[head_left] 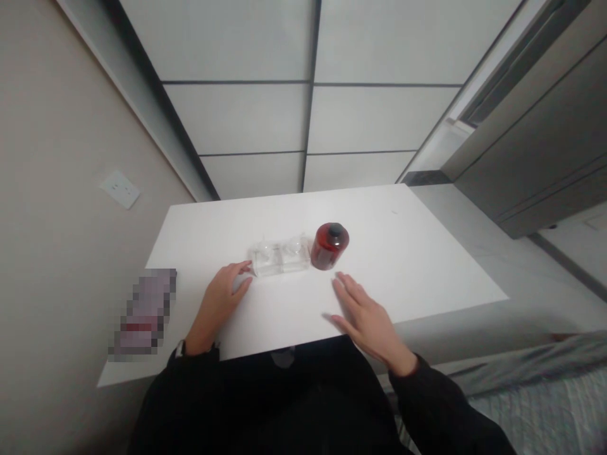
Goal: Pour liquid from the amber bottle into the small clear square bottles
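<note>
Loosely spread and empty near the front edge of the surface [417, 253], the left hand [220, 303] could shove the clear container [281, 259], the right hand [367, 316] topple the red bottle [327, 248].

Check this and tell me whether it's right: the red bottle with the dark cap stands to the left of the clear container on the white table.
The side is wrong: the head view shows the red bottle right of the clear container.
</note>
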The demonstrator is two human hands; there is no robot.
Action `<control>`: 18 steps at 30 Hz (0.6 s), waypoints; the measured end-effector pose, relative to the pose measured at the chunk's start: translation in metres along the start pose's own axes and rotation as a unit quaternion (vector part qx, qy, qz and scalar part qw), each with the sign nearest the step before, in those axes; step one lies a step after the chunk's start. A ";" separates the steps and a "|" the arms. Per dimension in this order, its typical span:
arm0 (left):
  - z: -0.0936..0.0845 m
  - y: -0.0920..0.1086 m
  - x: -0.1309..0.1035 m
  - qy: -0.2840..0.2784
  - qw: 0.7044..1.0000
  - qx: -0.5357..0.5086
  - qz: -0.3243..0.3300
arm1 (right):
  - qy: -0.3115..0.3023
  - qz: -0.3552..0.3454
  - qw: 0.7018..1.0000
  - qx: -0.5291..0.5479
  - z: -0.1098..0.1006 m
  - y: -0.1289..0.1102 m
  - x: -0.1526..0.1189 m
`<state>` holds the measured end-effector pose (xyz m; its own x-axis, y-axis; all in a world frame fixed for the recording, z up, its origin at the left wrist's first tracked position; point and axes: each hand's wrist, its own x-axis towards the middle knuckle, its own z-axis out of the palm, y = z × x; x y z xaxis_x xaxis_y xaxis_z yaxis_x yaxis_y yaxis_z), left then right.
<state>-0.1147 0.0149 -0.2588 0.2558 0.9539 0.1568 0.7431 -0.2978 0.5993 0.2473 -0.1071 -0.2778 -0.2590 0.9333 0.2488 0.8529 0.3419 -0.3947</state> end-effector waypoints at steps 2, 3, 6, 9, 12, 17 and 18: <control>0.000 0.000 0.000 0.004 1.000 -0.005 0.001 | -0.030 -0.055 0.998 0.032 0.017 -0.039 0.019; 0.001 0.000 0.001 0.007 1.000 -0.007 0.000 | -0.046 -0.084 0.994 0.048 0.025 -0.057 0.029; 0.000 0.000 0.002 0.022 1.000 -0.010 -0.011 | -0.084 -0.171 0.977 0.094 0.047 -0.102 0.056; -0.003 0.000 0.003 0.036 0.999 -0.009 -0.025 | -0.098 -0.210 0.966 0.113 0.057 -0.125 0.065; -0.006 0.003 0.003 0.040 0.999 -0.007 -0.034 | -0.093 -0.191 0.972 0.098 0.046 -0.106 0.047; -0.010 0.007 0.004 0.031 0.999 -0.005 -0.041 | -0.035 -0.010 0.999 0.009 -0.019 0.017 -0.027; -0.010 0.007 0.004 0.028 0.999 -0.006 -0.040 | -0.014 0.044 0.999 -0.015 -0.035 0.047 -0.043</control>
<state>-0.1143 0.0170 -0.2460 0.1610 0.9754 0.1505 0.7525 -0.2200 0.6208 0.3143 -0.1355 -0.2758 -0.1952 0.9623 0.1894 0.8861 0.2558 -0.3865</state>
